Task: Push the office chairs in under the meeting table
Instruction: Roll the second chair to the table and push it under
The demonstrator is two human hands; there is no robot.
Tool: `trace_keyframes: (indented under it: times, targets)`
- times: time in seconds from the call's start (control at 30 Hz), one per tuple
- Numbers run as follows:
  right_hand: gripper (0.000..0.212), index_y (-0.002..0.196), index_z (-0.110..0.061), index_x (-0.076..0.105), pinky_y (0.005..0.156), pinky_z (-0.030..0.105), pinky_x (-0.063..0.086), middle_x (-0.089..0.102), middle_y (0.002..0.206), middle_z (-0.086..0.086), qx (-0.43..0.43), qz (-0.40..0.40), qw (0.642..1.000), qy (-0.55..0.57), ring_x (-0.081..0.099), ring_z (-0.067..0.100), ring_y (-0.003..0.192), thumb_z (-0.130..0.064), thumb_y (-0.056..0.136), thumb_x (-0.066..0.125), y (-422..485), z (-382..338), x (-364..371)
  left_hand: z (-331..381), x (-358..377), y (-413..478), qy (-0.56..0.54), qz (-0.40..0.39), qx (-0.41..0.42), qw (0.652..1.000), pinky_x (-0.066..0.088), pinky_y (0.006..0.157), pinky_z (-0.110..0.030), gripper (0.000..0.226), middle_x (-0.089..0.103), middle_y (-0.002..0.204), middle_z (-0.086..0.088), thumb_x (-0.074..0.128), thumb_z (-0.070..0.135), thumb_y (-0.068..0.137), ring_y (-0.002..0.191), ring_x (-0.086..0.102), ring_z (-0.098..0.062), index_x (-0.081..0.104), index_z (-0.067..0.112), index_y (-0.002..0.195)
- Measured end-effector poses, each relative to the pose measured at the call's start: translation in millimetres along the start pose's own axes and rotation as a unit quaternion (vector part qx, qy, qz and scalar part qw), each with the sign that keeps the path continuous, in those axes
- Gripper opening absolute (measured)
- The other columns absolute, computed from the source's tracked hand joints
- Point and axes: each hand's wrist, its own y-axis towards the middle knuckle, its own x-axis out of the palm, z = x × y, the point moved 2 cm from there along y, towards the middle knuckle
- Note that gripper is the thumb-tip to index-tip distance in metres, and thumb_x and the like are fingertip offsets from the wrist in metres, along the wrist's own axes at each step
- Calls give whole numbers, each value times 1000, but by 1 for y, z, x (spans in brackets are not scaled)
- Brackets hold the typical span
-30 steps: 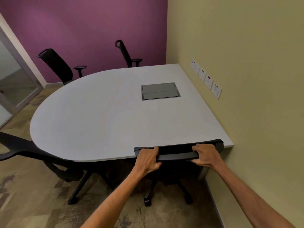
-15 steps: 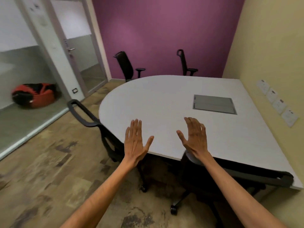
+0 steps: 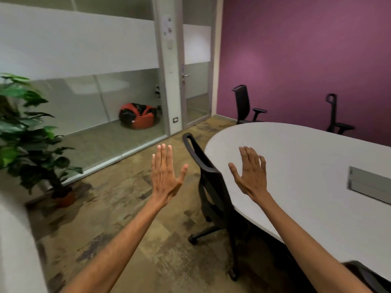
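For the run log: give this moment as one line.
left hand: open, empty | right hand: open, empty | nearest chair: beside table, untouched | two far chairs: by purple wall

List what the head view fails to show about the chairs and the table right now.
- Nearest chair: seat hidden under the meeting table; how far in it sits is unclear.
- Chair at bottom right: cut off by the frame edge.
- Two far chairs: bases hidden behind the tabletop.
- Grey panel: cut by the right edge.
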Motion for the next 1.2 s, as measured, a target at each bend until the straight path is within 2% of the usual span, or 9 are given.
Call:
trace_keyframes:
  times: [0.17,0.33,0.5,0.77,0.97,1.2]
  targets:
    - [65,144,-19,30,113,45,18,34,151,6,-65,-17,997,34,24,23,141,-61,95,24,47,-109,59,-111,-37,4,44,14,-73,996,4,123,-49,86,2,164,-16,24,65,93,152,-6,-25,8,7,155]
    - [68,148,-19,25,115,48,15,29,155,4,-101,-20,992,70,20,20,144,-60,95,19,75,-168,99,-175,-46,6,61,32,-103,992,2,123,-48,85,0,164,-16,27,64,95,152,-8,-24,8,8,155]
    - [67,151,-22,17,118,45,9,22,159,1,-126,-53,985,101,10,15,147,-61,97,18,147,-235,185,-264,-35,49,102,42,-144,983,-1,123,-46,83,-1,164,-16,28,63,96,151,-12,-22,9,8,155]
    - [68,153,-24,10,119,46,4,13,161,1,-131,-62,981,126,2,13,147,-61,97,16,279,-267,302,-354,22,173,114,42,-145,982,2,124,-47,85,-1,164,-13,23,66,95,151,-10,-22,4,8,156]
    - [70,153,-23,7,119,43,0,8,161,-1,-131,-69,981,125,-1,12,147,-62,96,12,376,-278,365,-415,58,261,119,40,-152,980,5,124,-47,84,0,164,-12,28,63,96,152,-7,-22,3,8,156]
    - [70,153,-22,7,119,44,1,10,161,0,-122,-63,984,111,2,13,147,-62,96,13,486,-294,443,-487,108,366,122,45,-150,980,4,124,-47,86,0,164,-12,22,66,95,152,-8,-22,2,7,155]
